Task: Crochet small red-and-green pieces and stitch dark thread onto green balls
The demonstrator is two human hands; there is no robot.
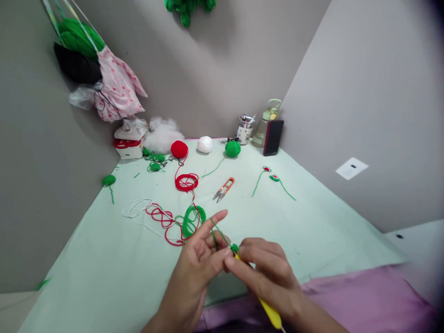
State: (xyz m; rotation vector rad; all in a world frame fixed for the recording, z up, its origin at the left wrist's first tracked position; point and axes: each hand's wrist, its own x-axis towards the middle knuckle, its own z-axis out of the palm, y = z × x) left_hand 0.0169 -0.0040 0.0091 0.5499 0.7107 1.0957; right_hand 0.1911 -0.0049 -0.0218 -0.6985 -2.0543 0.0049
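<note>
My right hand (268, 268) is closed around a crochet hook with a yellow handle (271, 314). Its working end meets a small piece of green crochet (235, 249), which my left hand (204, 259) pinches between thumb and fingers. Over the raised left index finger runs green yarn (219, 230), down to the piece. The hook's tip is hidden by the stitches and fingers. Just beyond my left hand lies a loose coil of green yarn (193, 221), beside tangled red yarn (161, 215) and white yarn (137, 209).
Thread snips (224, 189) lie mid-table. Behind are red (179, 149), white (204, 144) and green (232, 149) yarn balls, white stuffing (163, 135), a pen cup (244, 131), a bottle (262, 132) and a phone (274, 138). Two small crocheted pieces (274, 178) rest at right.
</note>
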